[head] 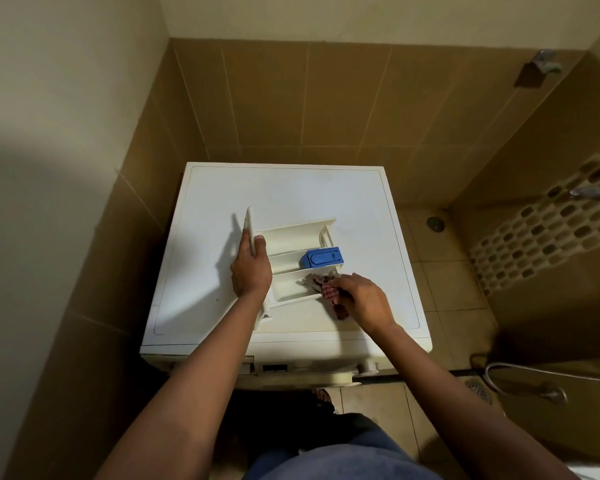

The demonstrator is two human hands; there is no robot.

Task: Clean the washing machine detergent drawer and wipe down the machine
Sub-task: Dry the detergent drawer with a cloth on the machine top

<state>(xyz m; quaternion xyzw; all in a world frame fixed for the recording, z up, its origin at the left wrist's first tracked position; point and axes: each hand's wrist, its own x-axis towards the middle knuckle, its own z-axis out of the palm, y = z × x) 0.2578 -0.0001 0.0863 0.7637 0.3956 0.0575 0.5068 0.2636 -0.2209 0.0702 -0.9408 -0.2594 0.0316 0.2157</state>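
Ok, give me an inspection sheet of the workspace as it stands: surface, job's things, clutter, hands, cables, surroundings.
Surface: white washing machine top, carrying the drawer.
Job's things: detergent drawer lies on the machine top; blue insert sits in its middle compartment; checked cloth is pushed into the compartment nearest the person.
Clutter: nothing seen.
Hands: left hand grips the drawer's front panel; right hand holds the cloth, fingers curled round it.
Cables: no cable seen; a metal hose runs low on the right.
Surroundings: brown tiled wall, floor drain, tap on the right wall.
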